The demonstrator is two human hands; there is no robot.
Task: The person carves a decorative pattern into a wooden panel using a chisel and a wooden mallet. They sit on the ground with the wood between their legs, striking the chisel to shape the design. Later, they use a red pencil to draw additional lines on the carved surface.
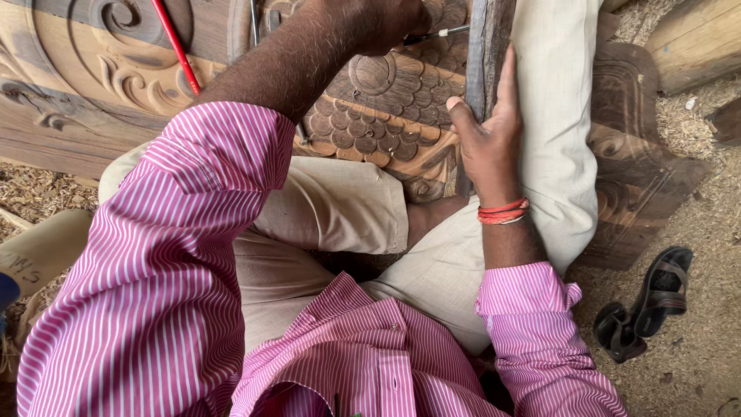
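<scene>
Lower right of the frame: a pair of dark sandals (647,303) lies on the sawdust-covered floor (695,363). Centre right: the right hand (488,135) rests released, fingers extended flat against a dark wooden bar (485,46). Top centre: the left hand (380,23) is clenched around a thin metal tool (434,35), its tip over the carved wood panel (378,108) with scale relief.

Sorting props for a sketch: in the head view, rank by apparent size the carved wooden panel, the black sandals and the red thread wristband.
1. carved wooden panel, by far
2. black sandals
3. red thread wristband
</scene>
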